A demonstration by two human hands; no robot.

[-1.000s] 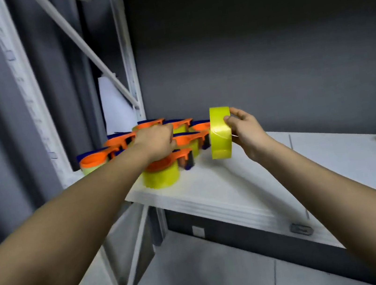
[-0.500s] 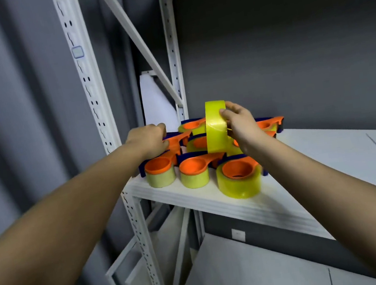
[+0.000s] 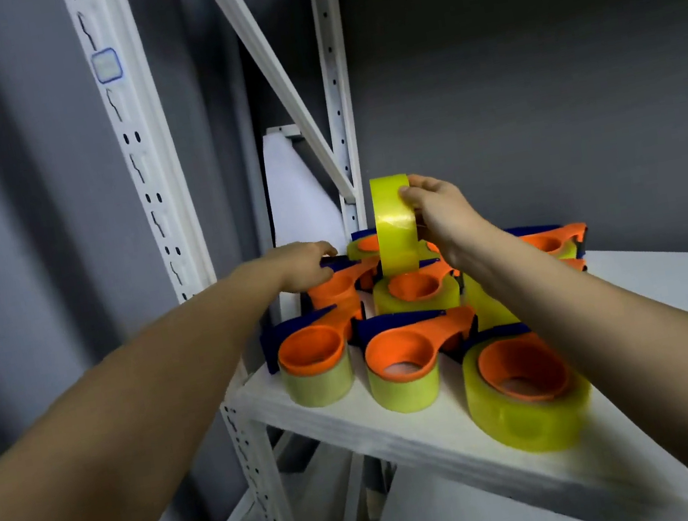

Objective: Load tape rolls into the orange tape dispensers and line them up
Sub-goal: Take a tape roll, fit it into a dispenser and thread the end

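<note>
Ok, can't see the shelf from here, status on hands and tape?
Right hand holds yellow tape roll upright above the loaded dispensers. Left hand reaching onto an orange dispenser at the back; grip unclear. Dispensers crowd the shelf corner.

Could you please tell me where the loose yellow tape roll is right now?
In the head view, the loose yellow tape roll stands on edge, pinched by the right hand above the loaded orange tape dispensers at the white shelf's left end.

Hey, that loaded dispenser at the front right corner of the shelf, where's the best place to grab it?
Probably pinch the front-right dispenser across its yellow roll from above, fingers on the near and right sides. It lies flat, those sides look free, and the right forearm hides its handle.
</note>
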